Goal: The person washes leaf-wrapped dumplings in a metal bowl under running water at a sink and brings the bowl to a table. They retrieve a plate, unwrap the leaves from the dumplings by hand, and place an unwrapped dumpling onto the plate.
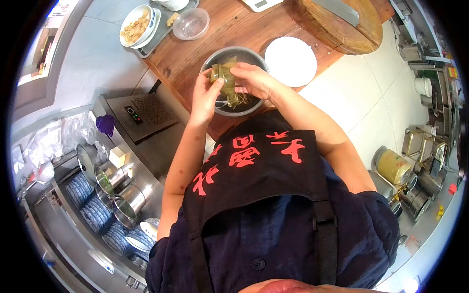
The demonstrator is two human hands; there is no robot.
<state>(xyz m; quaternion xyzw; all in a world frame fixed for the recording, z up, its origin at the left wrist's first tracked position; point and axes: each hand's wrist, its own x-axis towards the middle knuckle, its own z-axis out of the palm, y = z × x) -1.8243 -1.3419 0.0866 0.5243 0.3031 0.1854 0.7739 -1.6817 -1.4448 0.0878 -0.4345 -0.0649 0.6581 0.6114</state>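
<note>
Above a round metal basin [265,63], both hands grip a zongzi [227,84], a shiny bundle folded in olive-green leaves. My left hand [207,93] wraps its left side, thumb pressed on the front. From the other side, my right hand [253,80] closes round it, thumb near the top and fingers curled beneath. Thin straw-like ties [239,101] hang below the bundle into the basin. The hands and the bundle hide much of the basin's inside.
A white plate [291,62] lies right of the basin on the wooden table [227,35]. Beyond are a clear plastic bowl [191,24], a dish of pale brown pieces [137,29], a scale [261,4], and a cleaver [337,10] on a round chopping block [369,36].
</note>
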